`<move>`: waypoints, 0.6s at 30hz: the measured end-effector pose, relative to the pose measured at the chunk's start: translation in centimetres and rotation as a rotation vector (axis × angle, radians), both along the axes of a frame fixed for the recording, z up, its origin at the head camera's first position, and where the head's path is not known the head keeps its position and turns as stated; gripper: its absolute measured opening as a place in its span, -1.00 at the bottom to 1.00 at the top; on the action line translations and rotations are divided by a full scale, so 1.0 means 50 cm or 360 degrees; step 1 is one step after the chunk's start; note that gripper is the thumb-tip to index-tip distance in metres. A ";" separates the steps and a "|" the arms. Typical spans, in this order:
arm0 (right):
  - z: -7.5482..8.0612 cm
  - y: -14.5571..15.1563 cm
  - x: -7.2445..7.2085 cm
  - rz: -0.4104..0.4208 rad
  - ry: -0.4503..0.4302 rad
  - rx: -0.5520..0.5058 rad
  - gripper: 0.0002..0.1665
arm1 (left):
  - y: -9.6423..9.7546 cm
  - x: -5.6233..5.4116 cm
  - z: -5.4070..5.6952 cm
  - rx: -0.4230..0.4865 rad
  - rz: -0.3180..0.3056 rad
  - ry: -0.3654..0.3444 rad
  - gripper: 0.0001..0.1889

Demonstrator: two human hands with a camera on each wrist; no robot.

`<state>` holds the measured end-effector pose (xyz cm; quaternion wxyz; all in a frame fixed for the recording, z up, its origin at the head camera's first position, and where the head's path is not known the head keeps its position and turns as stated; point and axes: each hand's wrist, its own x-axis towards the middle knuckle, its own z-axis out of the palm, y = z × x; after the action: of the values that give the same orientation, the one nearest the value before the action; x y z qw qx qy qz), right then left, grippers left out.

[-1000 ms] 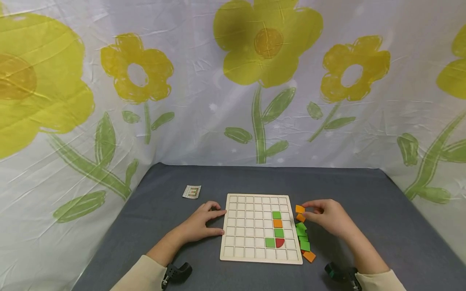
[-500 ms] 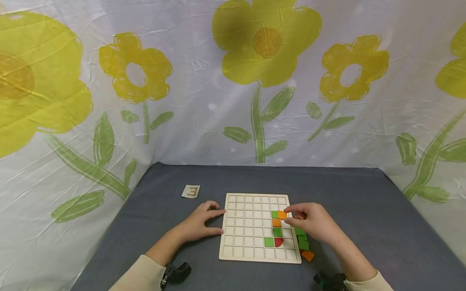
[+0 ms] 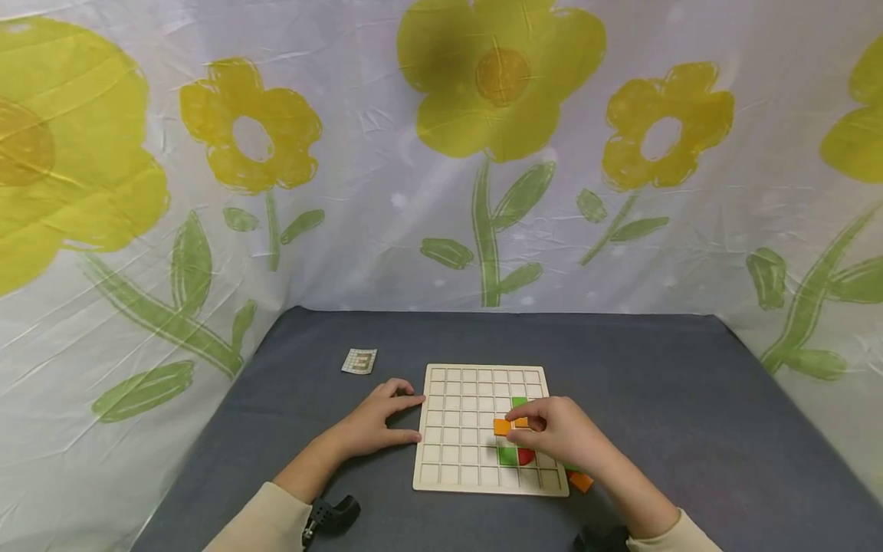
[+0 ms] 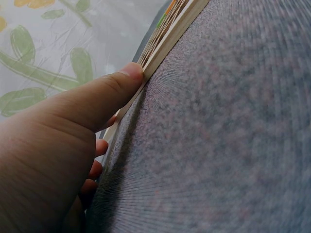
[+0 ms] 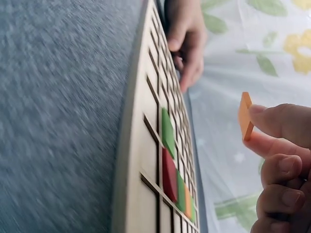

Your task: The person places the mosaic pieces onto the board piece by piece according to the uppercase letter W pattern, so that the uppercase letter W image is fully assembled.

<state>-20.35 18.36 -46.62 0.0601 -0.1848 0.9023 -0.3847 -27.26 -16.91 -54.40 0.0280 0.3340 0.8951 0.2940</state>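
Note:
A pale wooden grid board (image 3: 455, 479) lies on the table. My right hand (image 3: 562, 437) is above its right half, pinching an orange square tile (image 3: 502, 427) between thumb and forefinger. In the right wrist view that tile (image 5: 245, 116) is held clear of the board, its other fingers curled below. Set in the grid are a green tile (image 5: 167, 131), a red quarter-round tile (image 5: 168, 174) and other green and orange tiles, partly hidden by the hand. My left hand (image 3: 375, 420) rests thumb and forefinger tips against the board's left edge; its thumb (image 4: 112, 92) touches the rim.
A small card with a printed grid pattern (image 3: 359, 361) lies beyond the left hand. Loose tiles, among them an orange one (image 3: 581, 481), lie by the board's right edge, mostly behind the right hand. A flowered curtain (image 3: 372, 192) stands behind the grey cloth-covered table (image 3: 641, 360).
My right hand has picked up an orange tile from beside the board and carried it left over the grid. The left hand stays at the board's left edge.

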 end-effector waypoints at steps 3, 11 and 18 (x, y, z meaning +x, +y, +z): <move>-0.008 -0.007 0.005 0.0053 -0.0001 0.0034 -0.78 | 0.001 0.000 0.000 -0.0005 0.0002 0.0001 -0.26; -0.038 -0.027 0.010 0.0161 0.0067 0.0166 -0.79 | 0.002 -0.001 0.000 0.0002 0.0002 0.0009 -0.27; -0.060 -0.041 0.014 0.0159 0.0155 0.0295 -0.78 | 0.002 0.000 0.003 -0.0001 0.0005 0.0002 -0.27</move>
<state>-19.64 16.29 -49.64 0.0523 -0.2418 0.9255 -0.2867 -27.25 -16.82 -54.24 0.0272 0.3328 0.8957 0.2936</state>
